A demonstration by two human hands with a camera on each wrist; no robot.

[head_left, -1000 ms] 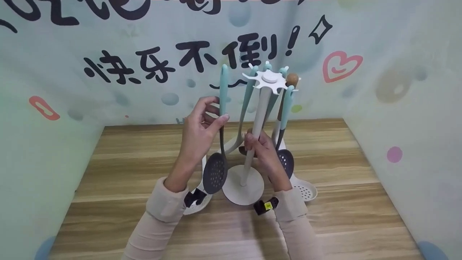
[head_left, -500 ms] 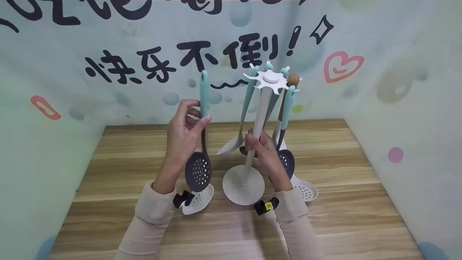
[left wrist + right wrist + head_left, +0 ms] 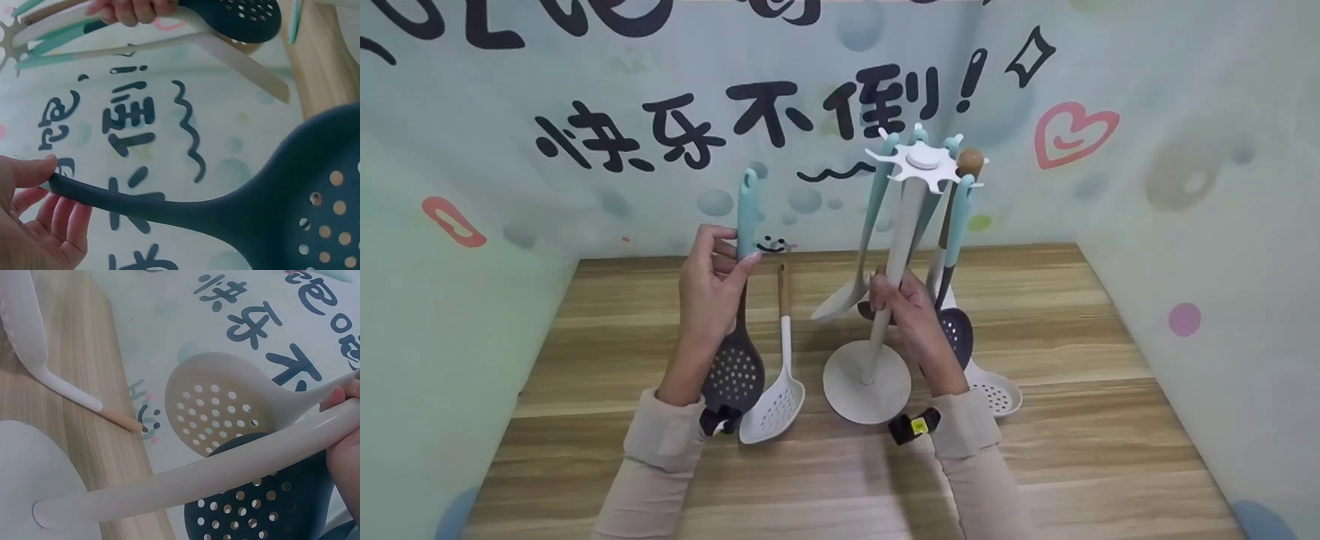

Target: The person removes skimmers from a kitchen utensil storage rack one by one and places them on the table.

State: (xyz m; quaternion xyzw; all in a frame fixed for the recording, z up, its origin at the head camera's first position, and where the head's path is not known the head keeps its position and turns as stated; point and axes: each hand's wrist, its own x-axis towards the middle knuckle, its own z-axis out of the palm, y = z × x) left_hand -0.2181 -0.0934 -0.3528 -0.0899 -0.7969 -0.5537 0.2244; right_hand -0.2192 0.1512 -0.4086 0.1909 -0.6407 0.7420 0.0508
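My left hand (image 3: 711,289) pinches a dark perforated skimmer (image 3: 733,367) by its teal handle, head down, to the left of a white utensil stand (image 3: 906,232). In the left wrist view, thumb and fingers close on the skimmer (image 3: 270,194) where handle meets neck. My right hand (image 3: 919,311) grips the stand's pole partway up. Its round base (image 3: 847,397) is on the table. Several utensils hang from the top hooks, among them a dark slotted one (image 3: 956,330) with a teal handle and a pale one (image 3: 840,301). The right hand partly hides some of them.
A white slotted turner (image 3: 772,409) with a wooden handle lies on the wooden table (image 3: 607,360), between the skimmer and the base. A white perforated spoon head (image 3: 996,394) shows right of my right wrist. A printed cloth wall (image 3: 660,67) closes off the back.
My left hand has carried the skimmer leftward and down, away from the stand. The wooden-handled turner is now uncovered. My right hand stays on the pole.
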